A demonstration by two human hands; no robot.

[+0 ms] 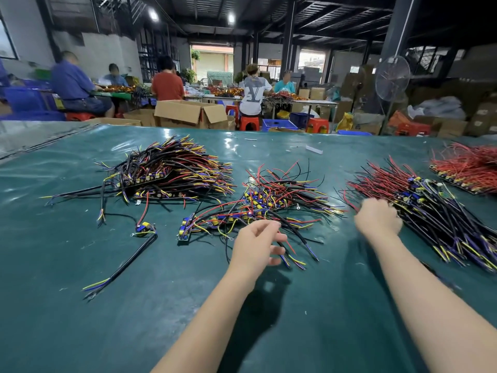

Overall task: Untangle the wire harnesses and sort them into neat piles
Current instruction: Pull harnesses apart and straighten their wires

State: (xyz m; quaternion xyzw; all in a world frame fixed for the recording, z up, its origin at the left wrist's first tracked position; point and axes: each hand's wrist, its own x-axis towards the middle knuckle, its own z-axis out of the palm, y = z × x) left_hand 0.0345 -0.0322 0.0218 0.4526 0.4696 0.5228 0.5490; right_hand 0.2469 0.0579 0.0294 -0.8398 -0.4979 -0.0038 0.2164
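Wire harnesses [188, 168] lie in four groups across the far half of the green table cover [80, 319], whose whole near half, from the left edge to the forearms, is bare sheet. The far edge of the cover runs just beyond the piles, with cardboard boxes [188, 113] behind it.

The left pile [166, 173] is the largest, a stacked fan of black, red, yellow and blue leads, with a wide bare strip between it and the left edge. The right pile [435, 208] slants from the centre toward the near right edge, its lead ends reaching out of view there. At the far right corner a red-wired pile [468, 168] runs off the frame. Between the left and right piles sits the tangled heap [279, 197], loose and crossed over itself.

The left hand [255, 246] is at the heap's near edge, fingers curled round a black cable [298, 236] that trails out of it. The right hand [377, 219] rests knuckles-up on the near-left edge of the right pile; its fingers are hidden, so I cannot tell whether it grips anything.

One single harness [145, 228] lies apart, near the left pile, its cable running toward the near left. A small white scrap [314, 149] lies at the far middle.
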